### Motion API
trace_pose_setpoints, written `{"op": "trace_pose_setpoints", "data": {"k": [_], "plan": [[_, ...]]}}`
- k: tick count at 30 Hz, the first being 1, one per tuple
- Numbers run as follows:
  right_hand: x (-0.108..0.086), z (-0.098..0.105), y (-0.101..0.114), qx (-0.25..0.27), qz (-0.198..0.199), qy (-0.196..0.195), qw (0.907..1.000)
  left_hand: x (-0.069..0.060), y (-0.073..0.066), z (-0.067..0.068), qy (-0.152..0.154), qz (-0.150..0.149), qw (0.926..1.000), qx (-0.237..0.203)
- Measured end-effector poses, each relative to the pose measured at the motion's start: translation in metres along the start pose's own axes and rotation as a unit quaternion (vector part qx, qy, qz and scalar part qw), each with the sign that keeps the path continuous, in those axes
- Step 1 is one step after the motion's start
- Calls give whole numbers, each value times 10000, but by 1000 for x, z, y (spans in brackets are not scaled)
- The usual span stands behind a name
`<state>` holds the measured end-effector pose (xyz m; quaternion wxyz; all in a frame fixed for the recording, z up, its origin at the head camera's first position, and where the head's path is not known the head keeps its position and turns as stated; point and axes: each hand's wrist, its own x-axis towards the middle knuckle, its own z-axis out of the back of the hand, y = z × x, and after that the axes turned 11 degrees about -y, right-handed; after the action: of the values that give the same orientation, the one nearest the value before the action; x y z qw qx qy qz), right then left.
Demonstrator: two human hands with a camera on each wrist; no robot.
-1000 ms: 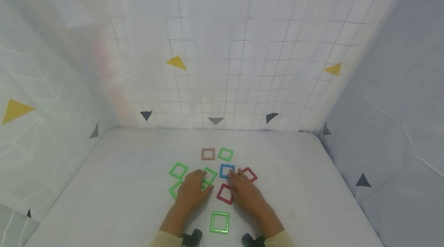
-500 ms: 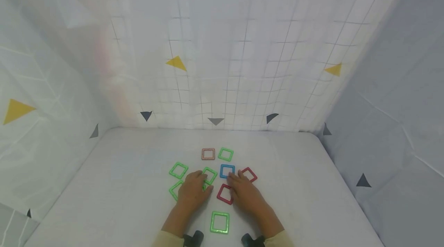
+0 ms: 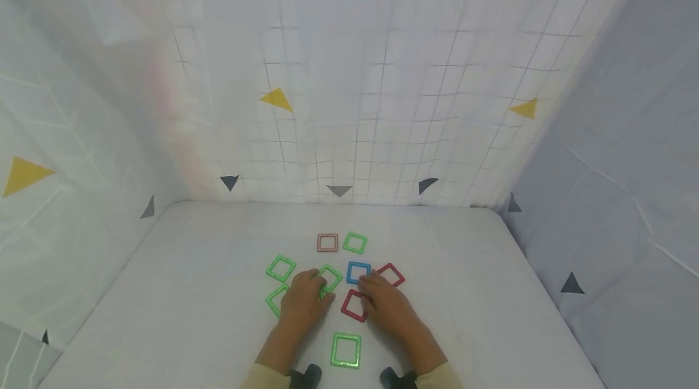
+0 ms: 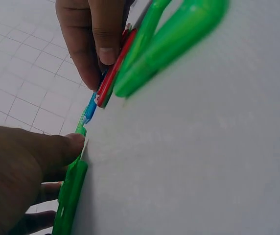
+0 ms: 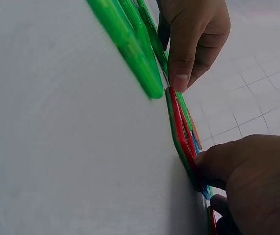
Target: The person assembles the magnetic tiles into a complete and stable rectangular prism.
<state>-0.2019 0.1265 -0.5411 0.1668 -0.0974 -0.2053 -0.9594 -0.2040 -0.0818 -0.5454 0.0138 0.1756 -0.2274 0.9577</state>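
Several square plastic frame tiles lie flat on the white table. My left hand rests over the left group, fingertips at a green tile; a bit of green also shows beside its thumb. Part of another green tile is hidden under that hand. My right hand has its fingertips on the near right corner of the blue tile. Beside its thumb lies a red tile, partly covered by the hand. Another red tile sits just beyond its fingers. In the right wrist view, the thumb touches the red tile.
An orange tile and a green tile lie at the back. Another green tile is at far left, and one green tile lies between my forearms. Sheet walls enclose the table.
The blue tile has shifted slightly toward me and to the right, with my right fingertips drawn back a little. The left hand has barely moved.
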Motion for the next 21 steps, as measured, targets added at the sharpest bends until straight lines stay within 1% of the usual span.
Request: {"op": "trace_pose_setpoints", "data": {"k": [3,6,9,14,17,21], "plan": [[0,0,1,59,-26,-17,10000,0,0,0,-49,29,10000,-47],[0,-1,1,40,-42,-55,10000,0,0,0,-71,48,10000,-4],[1,-2,1,-24,-66,-101,9999,0,0,-2,-62,55,10000,21],[1,-5,0,11,-142,-193,9997,0,-1,-1,-23,135,9999,-25],[1,-6,-1,14,-176,-305,9994,-1,-1,0,-75,114,9999,-17],[1,-8,-3,-78,-177,-543,9983,-1,0,0,-110,-8,9999,120]]}}
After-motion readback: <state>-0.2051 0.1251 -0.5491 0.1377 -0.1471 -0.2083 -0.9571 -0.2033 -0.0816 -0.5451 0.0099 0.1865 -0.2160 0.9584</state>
